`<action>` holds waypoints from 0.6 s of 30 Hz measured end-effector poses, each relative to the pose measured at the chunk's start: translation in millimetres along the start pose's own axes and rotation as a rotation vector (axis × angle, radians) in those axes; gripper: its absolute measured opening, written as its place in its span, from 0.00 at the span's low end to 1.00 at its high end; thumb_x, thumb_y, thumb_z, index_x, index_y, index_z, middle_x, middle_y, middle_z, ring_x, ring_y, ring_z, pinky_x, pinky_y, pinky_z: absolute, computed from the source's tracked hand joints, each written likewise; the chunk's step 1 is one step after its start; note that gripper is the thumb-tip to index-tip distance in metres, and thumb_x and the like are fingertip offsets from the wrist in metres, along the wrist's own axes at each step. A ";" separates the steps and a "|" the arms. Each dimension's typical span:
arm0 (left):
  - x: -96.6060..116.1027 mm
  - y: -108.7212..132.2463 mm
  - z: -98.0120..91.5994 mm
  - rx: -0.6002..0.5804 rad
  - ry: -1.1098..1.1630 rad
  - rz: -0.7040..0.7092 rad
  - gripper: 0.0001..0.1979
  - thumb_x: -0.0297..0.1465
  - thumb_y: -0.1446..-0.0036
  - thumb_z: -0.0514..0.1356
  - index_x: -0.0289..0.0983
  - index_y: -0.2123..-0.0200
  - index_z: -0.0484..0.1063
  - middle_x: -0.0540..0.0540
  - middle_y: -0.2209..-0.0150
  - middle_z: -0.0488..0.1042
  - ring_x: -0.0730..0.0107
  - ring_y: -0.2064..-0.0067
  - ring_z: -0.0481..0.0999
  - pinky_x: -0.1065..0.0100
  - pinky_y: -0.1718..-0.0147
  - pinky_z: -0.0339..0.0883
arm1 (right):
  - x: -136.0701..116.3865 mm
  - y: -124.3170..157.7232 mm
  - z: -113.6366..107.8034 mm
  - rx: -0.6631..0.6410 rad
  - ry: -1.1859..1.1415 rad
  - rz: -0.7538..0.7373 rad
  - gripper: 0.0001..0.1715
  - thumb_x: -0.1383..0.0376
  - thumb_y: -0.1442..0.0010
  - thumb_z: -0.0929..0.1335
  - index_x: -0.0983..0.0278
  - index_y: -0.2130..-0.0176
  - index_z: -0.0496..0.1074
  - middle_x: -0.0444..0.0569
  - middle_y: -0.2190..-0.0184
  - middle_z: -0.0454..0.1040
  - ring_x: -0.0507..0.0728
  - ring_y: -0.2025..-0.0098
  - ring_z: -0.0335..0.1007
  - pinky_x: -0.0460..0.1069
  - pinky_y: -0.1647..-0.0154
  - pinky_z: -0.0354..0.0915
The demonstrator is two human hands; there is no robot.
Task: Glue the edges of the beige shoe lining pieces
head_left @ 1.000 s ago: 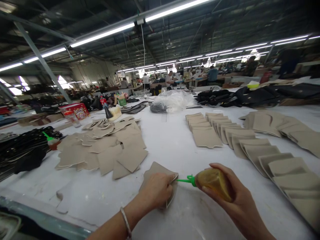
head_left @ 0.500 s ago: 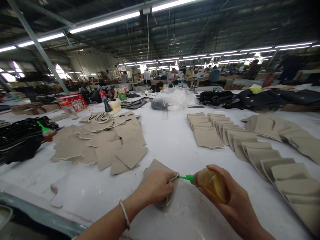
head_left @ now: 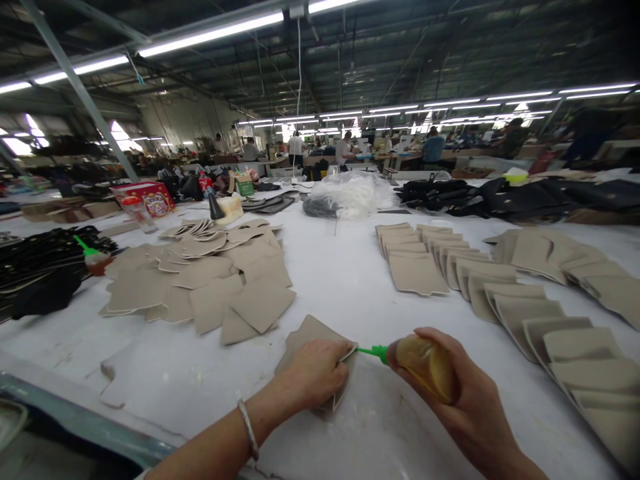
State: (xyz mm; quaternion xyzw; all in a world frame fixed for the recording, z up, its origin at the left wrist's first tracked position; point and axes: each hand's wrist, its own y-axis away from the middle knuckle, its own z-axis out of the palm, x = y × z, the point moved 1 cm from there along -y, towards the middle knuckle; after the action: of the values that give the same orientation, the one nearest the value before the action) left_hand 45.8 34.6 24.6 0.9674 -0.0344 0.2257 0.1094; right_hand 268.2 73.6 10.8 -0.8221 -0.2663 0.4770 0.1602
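- The right hand [head_left: 460, 393] wraps shut around an amber glue bottle [head_left: 425, 367], its green nozzle [head_left: 373, 351] pointing to 9 o'clock.
- The left hand [head_left: 313, 373] presses a beige cut piece [head_left: 307, 333] flat on the white table [head_left: 340, 280], fingers curled on its edge.
- The nozzle tip meets that edge.
- A loose beige pile [head_left: 210, 280] lies at 10 o'clock.

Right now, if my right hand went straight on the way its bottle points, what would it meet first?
Probably the edge of the beige piece held by the left hand; the nozzle of the bottle in the right hand ends just short of it.
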 end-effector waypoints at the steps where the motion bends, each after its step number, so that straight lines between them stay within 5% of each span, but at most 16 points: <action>1: -0.2 -0.1 0.2 0.004 -0.003 0.006 0.27 0.26 0.46 0.50 0.48 0.44 0.68 0.50 0.51 0.77 0.60 0.51 0.75 0.64 0.52 0.66 | -1.9 -0.6 0.2 0.008 0.002 0.004 0.24 0.53 0.41 0.70 0.57 0.49 0.64 0.48 0.56 0.71 0.59 0.60 0.70 0.50 0.59 0.66; 18: -0.6 1.5 4.1 0.018 -0.038 0.031 0.22 0.28 0.44 0.50 0.48 0.47 0.69 0.50 0.53 0.77 0.61 0.52 0.75 0.66 0.54 0.65 | 7.1 0.5 -2.8 -0.037 -0.076 0.165 0.26 0.50 0.43 0.72 0.57 0.50 0.65 0.45 0.59 0.71 0.58 0.64 0.70 0.49 0.60 0.67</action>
State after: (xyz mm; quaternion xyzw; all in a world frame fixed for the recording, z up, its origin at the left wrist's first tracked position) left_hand 46.8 32.2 21.0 0.9719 -0.0492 0.2092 0.0963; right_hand 273.7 77.3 7.0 -0.8254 -0.2124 0.5145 0.0947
